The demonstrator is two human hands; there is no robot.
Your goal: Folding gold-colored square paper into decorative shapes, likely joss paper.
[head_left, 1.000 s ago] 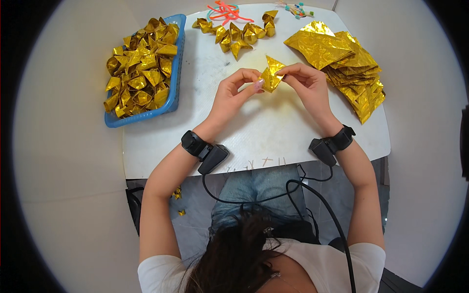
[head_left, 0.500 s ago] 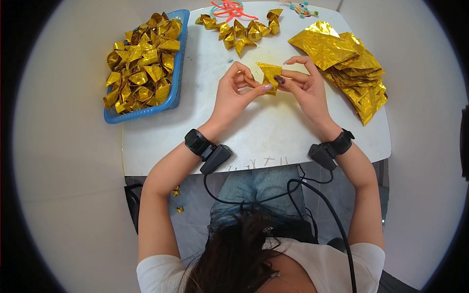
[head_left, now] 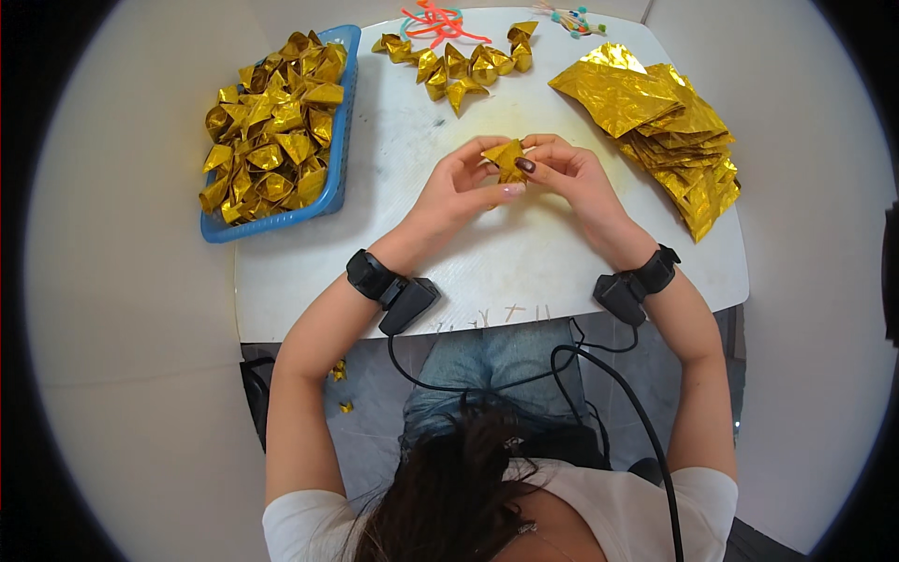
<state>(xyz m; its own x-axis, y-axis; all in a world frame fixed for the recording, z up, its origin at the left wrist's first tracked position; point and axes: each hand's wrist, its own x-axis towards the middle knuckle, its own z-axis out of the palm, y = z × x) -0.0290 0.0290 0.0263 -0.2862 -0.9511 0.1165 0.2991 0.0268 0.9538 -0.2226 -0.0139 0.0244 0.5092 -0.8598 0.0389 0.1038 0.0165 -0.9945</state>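
Note:
Between my two hands is a small piece of folded gold foil paper [head_left: 507, 161], held above the middle of the white table [head_left: 393, 169]. My left hand [head_left: 463, 180] grips its left and lower side, with the thumb along the bottom edge. On the other side my right hand [head_left: 572, 172] pinches it, thumb pressed on the front and fingers curled behind. The fingers hide part of the paper. Beyond my hands lies a row of finished-looking gold paper ingots [head_left: 464, 67].
A blue plastic basket [head_left: 343, 140] heaped with gold folded ingots stands at the left. Stacked flat gold foil sheets [head_left: 679, 140] lie at the right. At the back are orange and teal strands [head_left: 437, 21] and several colour-tipped sticks [head_left: 573, 19]. Black cables [head_left: 618, 375] run from my wrist straps.
Both hands have drawn closer together around the gold foil paper. My left fingers have moved up behind it, and the paper has turned and looks more compact.

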